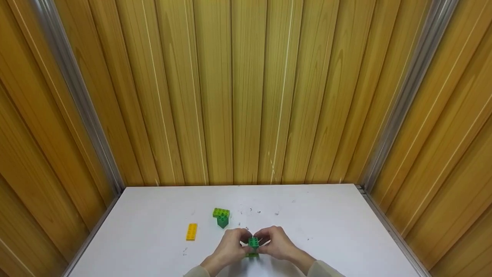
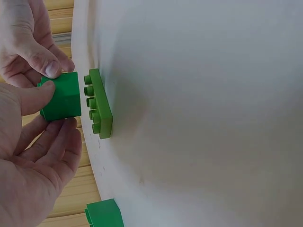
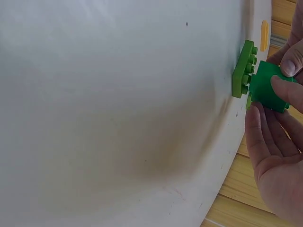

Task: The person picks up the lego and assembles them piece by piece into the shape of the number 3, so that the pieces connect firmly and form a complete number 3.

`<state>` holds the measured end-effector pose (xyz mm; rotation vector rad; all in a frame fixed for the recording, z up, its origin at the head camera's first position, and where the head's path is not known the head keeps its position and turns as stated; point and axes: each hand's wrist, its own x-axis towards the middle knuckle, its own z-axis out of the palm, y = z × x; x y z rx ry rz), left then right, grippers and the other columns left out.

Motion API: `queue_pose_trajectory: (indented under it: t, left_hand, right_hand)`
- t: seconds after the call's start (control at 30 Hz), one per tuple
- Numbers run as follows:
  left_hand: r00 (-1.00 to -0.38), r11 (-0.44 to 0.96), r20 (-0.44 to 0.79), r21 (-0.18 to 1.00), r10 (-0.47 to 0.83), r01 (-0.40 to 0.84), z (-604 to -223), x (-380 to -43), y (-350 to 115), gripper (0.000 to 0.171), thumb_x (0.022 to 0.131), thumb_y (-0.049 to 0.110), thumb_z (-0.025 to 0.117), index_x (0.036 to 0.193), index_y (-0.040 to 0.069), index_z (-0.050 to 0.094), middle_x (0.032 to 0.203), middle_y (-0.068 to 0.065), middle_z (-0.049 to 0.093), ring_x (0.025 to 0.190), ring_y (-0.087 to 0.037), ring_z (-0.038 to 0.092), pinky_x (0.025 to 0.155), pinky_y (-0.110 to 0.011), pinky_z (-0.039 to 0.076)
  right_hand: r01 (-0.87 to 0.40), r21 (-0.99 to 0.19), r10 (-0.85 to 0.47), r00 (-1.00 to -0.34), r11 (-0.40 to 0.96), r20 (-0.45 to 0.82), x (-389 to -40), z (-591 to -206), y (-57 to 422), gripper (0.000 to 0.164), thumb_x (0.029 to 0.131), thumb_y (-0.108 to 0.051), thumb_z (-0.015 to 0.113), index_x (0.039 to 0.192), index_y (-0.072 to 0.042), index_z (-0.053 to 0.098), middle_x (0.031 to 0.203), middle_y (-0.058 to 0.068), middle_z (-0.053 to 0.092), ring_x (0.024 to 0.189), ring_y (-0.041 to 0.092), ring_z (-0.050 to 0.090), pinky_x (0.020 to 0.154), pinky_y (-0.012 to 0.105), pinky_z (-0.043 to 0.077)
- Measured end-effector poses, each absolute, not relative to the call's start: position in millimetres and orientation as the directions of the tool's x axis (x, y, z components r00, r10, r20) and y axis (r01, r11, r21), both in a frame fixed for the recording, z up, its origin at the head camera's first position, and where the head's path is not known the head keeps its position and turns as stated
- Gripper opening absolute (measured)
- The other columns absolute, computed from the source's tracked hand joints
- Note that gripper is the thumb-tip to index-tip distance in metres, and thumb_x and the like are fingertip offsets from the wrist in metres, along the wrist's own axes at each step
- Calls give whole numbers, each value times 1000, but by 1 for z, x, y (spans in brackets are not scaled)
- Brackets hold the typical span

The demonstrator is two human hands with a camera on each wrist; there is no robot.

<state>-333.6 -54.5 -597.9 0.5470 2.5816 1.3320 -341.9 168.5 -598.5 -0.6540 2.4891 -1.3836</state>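
Between its fingertips and thumb, the left hand (image 1: 230, 242) pinches one side of a dark green toy building block (image 1: 253, 242). From the other side the right hand (image 1: 278, 243) pinches the same block, its thumb also on it. Below the block, a light green flat studded brick (image 2: 101, 104) lies on the white table, studs up. A narrow gap shows between block and flat brick in the left wrist view. In the right wrist view the block (image 3: 268, 87) is level above the studs of the flat brick (image 3: 243, 71).
Farther back on the white table (image 1: 326, 223), a light green brick (image 1: 221, 212) lies against another dark green block (image 1: 223, 221). To the left is a yellow flat brick (image 1: 191, 232). Wood-patterned panels (image 1: 246, 96) stand behind the table and at both sides.
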Motion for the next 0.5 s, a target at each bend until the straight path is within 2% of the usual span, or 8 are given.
queue_pose_trajectory:
  t: [0.23, 0.5]
  left_hand:
    - [-920, 521, -48, 835, 389, 177, -603, -333, -53, 25, 93, 3, 87, 115, 13, 80, 111, 0, 83, 108, -20, 77, 96, -45, 68]
    - [-924, 526, -57, 835, 377, 163, -605, -334, -53, 26, 94, 4, 86, 117, 14, 80, 112, 1, 83, 107, -18, 76, 96, -44, 68]
  right_hand:
    - [-270, -838, -486, -874, 474, 7, -341, -602, 168, 29, 90, -10, 92, 118, -15, 85, 115, 5, 87, 101, 24, 84, 95, 37, 69]
    - [-302, -830, -485, -874, 469, 43, -340, -603, 166, 28, 90, -5, 90, 117, -9, 84, 113, 9, 87, 99, 24, 84, 86, 23, 68]
